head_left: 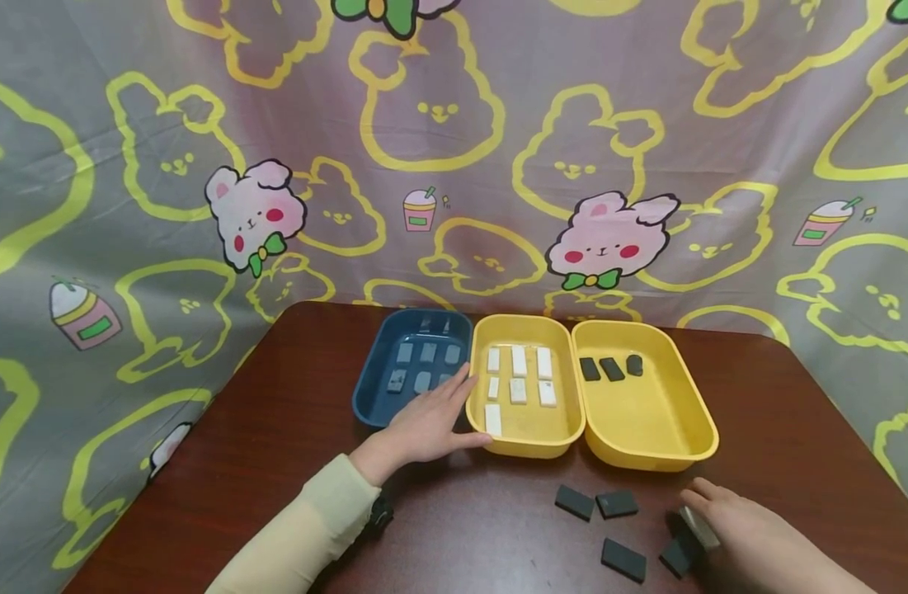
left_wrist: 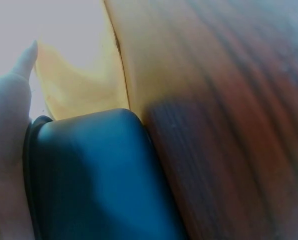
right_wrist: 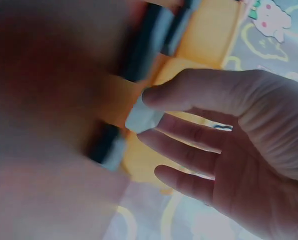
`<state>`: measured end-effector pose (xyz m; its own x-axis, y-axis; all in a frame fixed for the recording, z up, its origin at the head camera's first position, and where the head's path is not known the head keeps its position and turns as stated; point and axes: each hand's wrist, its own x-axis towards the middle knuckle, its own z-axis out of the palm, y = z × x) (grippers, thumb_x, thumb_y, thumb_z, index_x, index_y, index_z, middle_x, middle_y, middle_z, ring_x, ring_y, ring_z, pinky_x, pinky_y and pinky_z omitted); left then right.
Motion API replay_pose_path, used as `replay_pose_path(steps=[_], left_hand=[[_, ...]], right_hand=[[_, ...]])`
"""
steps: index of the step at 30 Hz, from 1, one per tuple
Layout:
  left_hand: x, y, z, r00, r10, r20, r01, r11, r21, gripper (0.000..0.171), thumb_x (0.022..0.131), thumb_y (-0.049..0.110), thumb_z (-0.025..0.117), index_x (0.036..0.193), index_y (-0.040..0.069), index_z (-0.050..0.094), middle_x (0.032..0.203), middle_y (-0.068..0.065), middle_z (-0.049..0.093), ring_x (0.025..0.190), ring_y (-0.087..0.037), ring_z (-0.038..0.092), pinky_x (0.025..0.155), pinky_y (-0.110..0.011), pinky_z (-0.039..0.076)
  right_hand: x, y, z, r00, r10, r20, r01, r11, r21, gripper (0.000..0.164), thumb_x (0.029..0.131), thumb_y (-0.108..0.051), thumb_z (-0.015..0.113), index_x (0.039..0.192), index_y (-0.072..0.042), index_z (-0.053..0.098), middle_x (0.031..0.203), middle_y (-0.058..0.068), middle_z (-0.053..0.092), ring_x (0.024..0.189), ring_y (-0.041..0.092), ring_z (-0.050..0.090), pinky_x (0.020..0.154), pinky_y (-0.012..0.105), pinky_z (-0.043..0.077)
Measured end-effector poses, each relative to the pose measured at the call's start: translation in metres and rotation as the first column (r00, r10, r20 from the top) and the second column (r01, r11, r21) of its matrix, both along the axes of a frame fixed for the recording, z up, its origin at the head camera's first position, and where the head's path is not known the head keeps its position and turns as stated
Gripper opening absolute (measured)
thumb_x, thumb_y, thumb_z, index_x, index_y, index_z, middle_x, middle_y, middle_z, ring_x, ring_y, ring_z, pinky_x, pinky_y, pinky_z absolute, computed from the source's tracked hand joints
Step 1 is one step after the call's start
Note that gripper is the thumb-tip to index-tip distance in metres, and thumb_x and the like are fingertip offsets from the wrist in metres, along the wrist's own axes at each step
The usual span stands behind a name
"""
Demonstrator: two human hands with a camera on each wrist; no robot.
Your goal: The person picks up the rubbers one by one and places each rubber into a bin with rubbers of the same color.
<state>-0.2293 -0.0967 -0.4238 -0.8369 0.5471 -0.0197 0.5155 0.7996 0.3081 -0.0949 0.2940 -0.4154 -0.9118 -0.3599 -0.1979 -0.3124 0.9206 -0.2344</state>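
Note:
My right hand (head_left: 750,528) pinches a small grey rectangular block (right_wrist: 145,116) between thumb and fingertips, low over the front right of the table. Just beside it lies a black block (head_left: 679,554). More black blocks (head_left: 623,560) are scattered to its left, in front of the right yellow tray (head_left: 646,460). My left hand (head_left: 427,425) lies with extended fingers across the adjoining rims of the blue tray (head_left: 360,404) and the middle yellow tray (head_left: 531,448). In the left wrist view its thumb shows above the blue tray's wall (left_wrist: 104,170).
Several grey blocks (head_left: 427,352) lie in rows inside the blue tray. White blocks (head_left: 519,360) fill part of the middle tray, and three black pieces (head_left: 612,368) sit at the right tray's back. A patterned curtain (head_left: 454,165) hangs behind the brown table (head_left: 261,462).

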Motion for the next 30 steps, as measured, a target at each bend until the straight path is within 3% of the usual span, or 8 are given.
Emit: replay_pose_path(steps=[5, 8, 12, 18, 30], left_hand=[[-0.001, 0.0, 0.001, 1.0, 0.002, -0.005, -0.002, 1.0, -0.002, 0.106, 0.079, 0.083, 0.043, 0.157, 0.016, 0.017, 0.162, -0.003, 0.007, 0.143, -0.022, 0.024, 0.106, -0.044, 0.035], [-0.001, 0.0, 0.001, 1.0, 0.005, -0.006, -0.005, 1.0, -0.004, 0.106, 0.079, 0.083, 0.043, 0.157, 0.016, 0.017, 0.162, -0.003, 0.008, 0.143, -0.022, 0.024, 0.106, -0.044, 0.035], [0.0, 0.001, 0.001, 1.0, 0.007, -0.005, -0.007, 1.0, -0.005, 0.105, 0.079, 0.083, 0.043, 0.157, 0.016, 0.018, 0.162, -0.003, 0.008, 0.143, -0.022, 0.024, 0.106, -0.045, 0.035], [0.0, 0.002, 0.0, 1.0, 0.007, -0.004, -0.007, 1.0, -0.011, 0.106, 0.079, 0.083, 0.043, 0.157, 0.016, 0.017, 0.162, -0.002, 0.007, 0.143, -0.022, 0.024, 0.106, -0.045, 0.035], [0.0, 0.001, 0.002, 1.0, 0.002, -0.002, -0.002, 1.0, -0.012, 0.105, 0.079, 0.083, 0.042, 0.157, 0.017, 0.017, 0.162, -0.002, 0.007, 0.143, -0.022, 0.024, 0.106, -0.045, 0.035]], right_hand=[[-0.001, -0.011, 0.017, 1.0, -0.02, -0.013, 0.02, 1.0, -0.003, 0.051, 0.07, -0.017, 0.083, 0.112, -0.033, 0.06, 0.103, -0.017, 0.05, 0.084, 0.004, 0.052, 0.069, 0.03, 0.05], [0.0, -0.02, 0.025, 0.987, 0.091, -0.135, -0.092, 0.996, -0.005, 0.048, 0.069, -0.008, 0.08, 0.108, -0.026, 0.06, 0.097, -0.016, 0.047, 0.077, 0.003, 0.048, 0.062, 0.026, 0.046], [-0.004, -0.035, 0.035, 0.937, 0.214, -0.276, -0.238, 0.97, -0.056, 0.052, 0.061, -0.008, 0.082, 0.107, -0.02, 0.059, 0.094, -0.016, 0.044, 0.073, 0.001, 0.046, 0.059, 0.023, 0.045], [-0.023, -0.059, 0.048, 0.894, 0.274, -0.354, -0.362, 0.908, -0.212, 0.053, 0.068, -0.009, 0.083, 0.114, -0.017, 0.058, 0.102, -0.013, 0.047, 0.08, 0.002, 0.049, 0.063, 0.02, 0.047], [-0.069, -0.102, 0.061, 0.881, 0.207, -0.425, -0.327, 0.916, -0.231, 0.052, 0.075, -0.012, 0.08, 0.122, -0.006, 0.058, 0.11, -0.001, 0.055, 0.086, 0.01, 0.055, 0.076, 0.03, 0.053]])
